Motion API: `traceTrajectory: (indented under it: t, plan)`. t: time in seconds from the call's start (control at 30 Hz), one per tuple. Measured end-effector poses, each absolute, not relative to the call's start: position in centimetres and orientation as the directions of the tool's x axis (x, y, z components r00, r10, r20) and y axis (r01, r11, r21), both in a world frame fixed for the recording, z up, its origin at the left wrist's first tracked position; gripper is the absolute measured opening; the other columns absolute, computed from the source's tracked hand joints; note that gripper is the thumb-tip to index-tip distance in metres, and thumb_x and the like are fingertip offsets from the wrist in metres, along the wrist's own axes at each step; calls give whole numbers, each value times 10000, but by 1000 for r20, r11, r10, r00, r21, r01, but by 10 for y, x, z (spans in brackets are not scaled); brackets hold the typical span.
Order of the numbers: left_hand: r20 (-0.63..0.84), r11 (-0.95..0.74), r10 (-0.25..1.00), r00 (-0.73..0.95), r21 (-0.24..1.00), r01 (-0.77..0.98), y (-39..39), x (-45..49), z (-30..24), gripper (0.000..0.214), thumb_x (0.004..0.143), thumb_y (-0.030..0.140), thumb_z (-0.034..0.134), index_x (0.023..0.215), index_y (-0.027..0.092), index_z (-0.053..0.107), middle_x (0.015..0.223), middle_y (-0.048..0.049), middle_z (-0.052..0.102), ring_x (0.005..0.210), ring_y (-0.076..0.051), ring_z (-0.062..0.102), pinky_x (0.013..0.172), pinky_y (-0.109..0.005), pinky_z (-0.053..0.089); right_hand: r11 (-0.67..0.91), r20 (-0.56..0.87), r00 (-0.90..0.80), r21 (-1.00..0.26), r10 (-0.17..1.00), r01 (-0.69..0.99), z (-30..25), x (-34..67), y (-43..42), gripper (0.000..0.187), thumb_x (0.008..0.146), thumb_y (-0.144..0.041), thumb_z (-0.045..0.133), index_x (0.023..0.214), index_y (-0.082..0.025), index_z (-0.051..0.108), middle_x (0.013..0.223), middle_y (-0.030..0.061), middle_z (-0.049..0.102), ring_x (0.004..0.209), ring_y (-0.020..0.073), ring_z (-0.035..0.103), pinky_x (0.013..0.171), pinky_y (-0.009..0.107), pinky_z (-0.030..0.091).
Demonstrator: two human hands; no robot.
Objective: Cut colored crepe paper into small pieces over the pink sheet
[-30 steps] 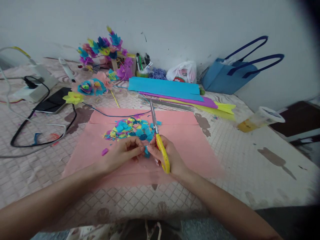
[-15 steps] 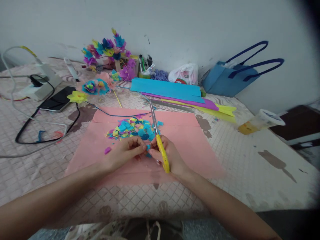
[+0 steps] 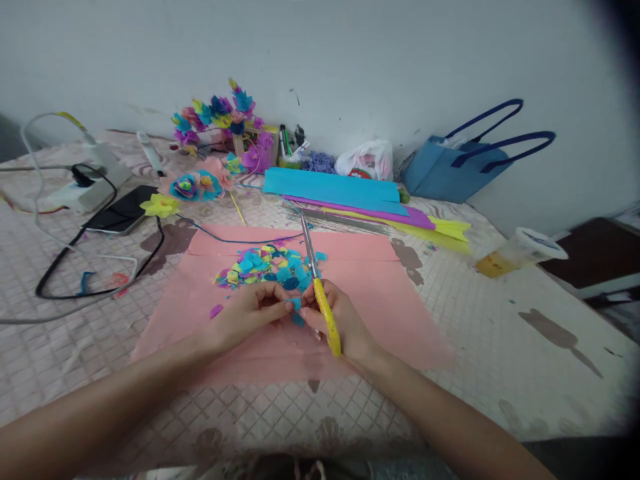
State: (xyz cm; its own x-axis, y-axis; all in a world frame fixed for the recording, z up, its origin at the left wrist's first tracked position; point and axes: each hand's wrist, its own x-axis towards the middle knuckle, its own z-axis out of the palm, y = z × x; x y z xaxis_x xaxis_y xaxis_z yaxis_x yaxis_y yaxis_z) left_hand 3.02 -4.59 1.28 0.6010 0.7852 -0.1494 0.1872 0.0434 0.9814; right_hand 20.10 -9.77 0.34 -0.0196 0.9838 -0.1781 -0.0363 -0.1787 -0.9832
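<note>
Blue paper is showing between the two hands: a small scrap [image 3: 296,305] is hanging over the pink sheet [image 3: 385,313], which is lying flat beneath. Taking the scrap as the dial's centre, with twelve pointing away from the person, the left hand [image 3: 260,310] is reaching in from about nine, thumb and fingertips closing together on the scrap's near edge. From between three and four, the right hand [image 3: 345,325] is gripping the scissors [image 3: 321,293] by their yellow handle, the blades lying together and pointing just short of twelve; its thumb and fingertips seem to be meeting the scrap's other edge too, though fingers are hiding the exact contact.

The scrap is likely weighing almost nothing, bending softly and creasing or tearing under a hard pull; light pinching at opposite edges is looking safest. The scissors are probably feeling stiff and far heavier, the handle being the part to hold. At eleven, a loose pile [image 3: 270,267] of similar bits is looking easy to scatter.

At one o'clock, a white bag [image 3: 367,161] is carrying red print, too small for reading. No brand is showing legibly.
</note>
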Motion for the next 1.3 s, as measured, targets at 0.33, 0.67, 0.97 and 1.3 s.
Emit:
traceTrajectory:
  t: [0.33,0.67,0.97,1.3]
  plan:
    - [-168,105,776,608,985,138,-47,31,16,236,797,363,641,713,154,570,680,2,606,639,-128,553,624,-260,439,-193,-193,1,-981,981,-28,8,201,-99,256,640,-232,673,806,-208,479,697,-66,511,423,47,420,345,169,344]
    - [-137,57,794,592,987,152,-45,32,12,224,726,343,708,724,141,610,713,-15,633,679,-150,586,644,-268,450,-218,-217,-19,-975,976,-31,8,201,-100,298,633,-256,708,816,-201,479,703,-70,515,423,40,422,354,169,360]
    - [-166,231,842,513,971,-66,-34,30,24,214,728,320,748,702,154,615,692,-2,680,681,-135,636,687,-260,511,-165,-156,-127,-984,980,-62,16,210,-109,449,755,-601,625,806,-201,426,674,-49,488,457,47,390,399,174,345]
    - [-60,159,897,438,968,-193,-15,42,54,191,767,255,741,715,146,593,745,-18,732,745,-129,695,744,-241,555,-144,-167,-208,-982,964,123,17,224,-114,545,763,-746,500,869,-214,442,688,-49,385,553,92,387,467,209,395]
